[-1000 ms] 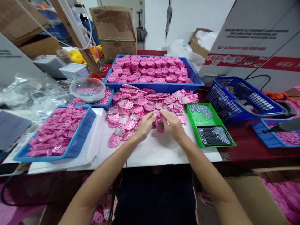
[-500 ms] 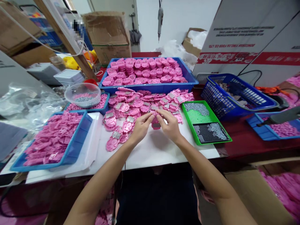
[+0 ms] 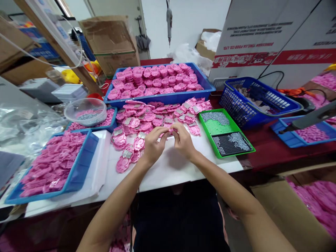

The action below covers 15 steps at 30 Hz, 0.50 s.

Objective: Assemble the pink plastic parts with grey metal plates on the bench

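On the white work surface (image 3: pixel 168 171), front centre: left hand (image 3: pixel 154 145) and right hand (image 3: pixel 183 141), both bare, brought close together, thumbs and fingers of each pinching one pink piece (image 3: pixel 172 130). Piece located between the fingertips, turned nearly edge-on, largely covered; details too small to tell.

Just beyond the hands: loose heap of pink casings (image 3: pixel 148 117), overlapping, many bearing a grey rectangular plate; heap trails toward the near left.

Behind the heap: large blue tray (image 3: pixel 160 99), filled with pink casings stacked in rows.

Right of the hands, apart from them: green tray (image 3: pixel 216 129), small grey pieces in its far part; black perforated insert (image 3: pixel 222 145) in its near part, with more of the same.

Further right: blue lattice basket (image 3: pixel 236 106), mixed contents, unclear.

Left side: blue bin (image 3: pixel 84 164), heaped with pink parts. Behind it: clear round bowl (image 3: pixel 70 112), holding small grey and pink pieces, set on a smaller blue tray (image 3: pixel 113 120) of pink bits.

Overhead, far side: grey tool (image 3: pixel 169 24), hanging, tip downward.
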Each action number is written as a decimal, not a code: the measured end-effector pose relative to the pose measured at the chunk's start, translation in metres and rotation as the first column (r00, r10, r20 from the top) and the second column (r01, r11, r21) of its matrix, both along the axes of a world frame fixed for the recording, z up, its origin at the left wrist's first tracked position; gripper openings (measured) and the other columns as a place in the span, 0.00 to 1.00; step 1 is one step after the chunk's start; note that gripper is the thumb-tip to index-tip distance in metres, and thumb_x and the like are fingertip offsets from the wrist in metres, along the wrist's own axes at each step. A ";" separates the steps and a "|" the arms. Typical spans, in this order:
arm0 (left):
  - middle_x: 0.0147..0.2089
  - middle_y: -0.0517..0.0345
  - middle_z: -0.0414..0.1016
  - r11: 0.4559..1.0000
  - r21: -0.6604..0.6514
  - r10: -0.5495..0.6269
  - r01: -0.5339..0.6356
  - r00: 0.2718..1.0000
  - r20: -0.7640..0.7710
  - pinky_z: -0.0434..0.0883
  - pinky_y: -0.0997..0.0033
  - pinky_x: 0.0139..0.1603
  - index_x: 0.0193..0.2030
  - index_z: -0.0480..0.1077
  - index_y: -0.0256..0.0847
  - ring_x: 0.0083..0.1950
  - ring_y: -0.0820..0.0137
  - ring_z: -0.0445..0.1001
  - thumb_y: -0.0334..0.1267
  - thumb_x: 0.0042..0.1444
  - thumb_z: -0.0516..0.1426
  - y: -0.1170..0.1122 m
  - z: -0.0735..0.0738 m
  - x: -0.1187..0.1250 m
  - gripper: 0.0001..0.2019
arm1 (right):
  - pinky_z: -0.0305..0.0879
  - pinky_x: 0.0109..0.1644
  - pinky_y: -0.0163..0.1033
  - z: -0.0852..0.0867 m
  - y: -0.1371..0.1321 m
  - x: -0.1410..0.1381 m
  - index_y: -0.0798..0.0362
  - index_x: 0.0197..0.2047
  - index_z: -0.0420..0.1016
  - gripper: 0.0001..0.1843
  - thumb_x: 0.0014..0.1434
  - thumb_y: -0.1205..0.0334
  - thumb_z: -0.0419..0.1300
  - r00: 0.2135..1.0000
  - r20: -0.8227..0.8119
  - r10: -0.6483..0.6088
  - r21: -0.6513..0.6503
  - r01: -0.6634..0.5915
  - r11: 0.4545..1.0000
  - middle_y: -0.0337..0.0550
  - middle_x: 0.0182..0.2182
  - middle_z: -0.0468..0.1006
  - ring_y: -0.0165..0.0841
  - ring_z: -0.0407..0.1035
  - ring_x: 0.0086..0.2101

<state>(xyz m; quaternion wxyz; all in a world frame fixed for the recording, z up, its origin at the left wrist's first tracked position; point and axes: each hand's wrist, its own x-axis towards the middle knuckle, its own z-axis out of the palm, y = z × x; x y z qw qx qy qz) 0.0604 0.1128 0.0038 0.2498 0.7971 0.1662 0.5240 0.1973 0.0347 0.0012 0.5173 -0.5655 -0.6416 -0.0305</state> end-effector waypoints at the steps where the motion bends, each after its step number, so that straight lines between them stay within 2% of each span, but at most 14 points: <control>1: 0.40 0.53 0.82 1.000 -0.002 0.006 -0.006 1.000 0.001 0.76 0.66 0.45 0.43 0.78 0.40 0.42 0.67 0.80 0.35 0.66 0.58 -0.001 0.000 0.000 0.06 | 0.71 0.49 0.46 0.000 0.000 -0.002 0.50 0.48 0.68 0.09 0.74 0.62 0.47 1.000 -0.017 -0.014 -0.006 0.014 1.000 0.49 0.42 0.76 0.39 0.72 0.43; 6: 0.38 0.54 0.81 0.995 -0.093 -0.035 0.034 0.999 -0.007 0.75 0.68 0.42 0.40 0.78 0.40 0.39 0.69 0.78 0.35 0.64 0.60 0.002 0.003 -0.002 0.04 | 0.70 0.48 0.44 0.007 -0.003 -0.005 0.52 0.47 0.72 0.09 0.72 0.61 0.52 0.991 -0.133 -0.020 -0.065 0.011 0.998 0.47 0.40 0.77 0.37 0.73 0.41; 11: 0.38 0.55 0.81 0.956 -0.276 -0.110 0.104 0.994 -0.004 0.74 0.69 0.42 0.40 0.79 0.41 0.39 0.69 0.78 0.38 0.62 0.62 0.014 0.009 -0.006 0.05 | 0.72 0.46 0.42 0.023 -0.006 0.012 0.51 0.50 0.78 0.12 0.69 0.56 0.58 0.930 -0.359 0.078 -0.242 -0.173 0.955 0.45 0.43 0.82 0.35 0.76 0.40; 15: 0.37 0.56 0.81 0.939 -0.322 -0.137 0.122 0.990 -0.024 0.74 0.69 0.41 0.38 0.79 0.41 0.38 0.69 0.78 0.39 0.61 0.63 0.017 0.005 -0.007 0.05 | 0.72 0.47 0.42 0.027 -0.009 0.017 0.51 0.45 0.81 0.10 0.67 0.58 0.59 0.940 -0.338 0.050 -0.260 -0.144 0.955 0.45 0.41 0.83 0.34 0.76 0.39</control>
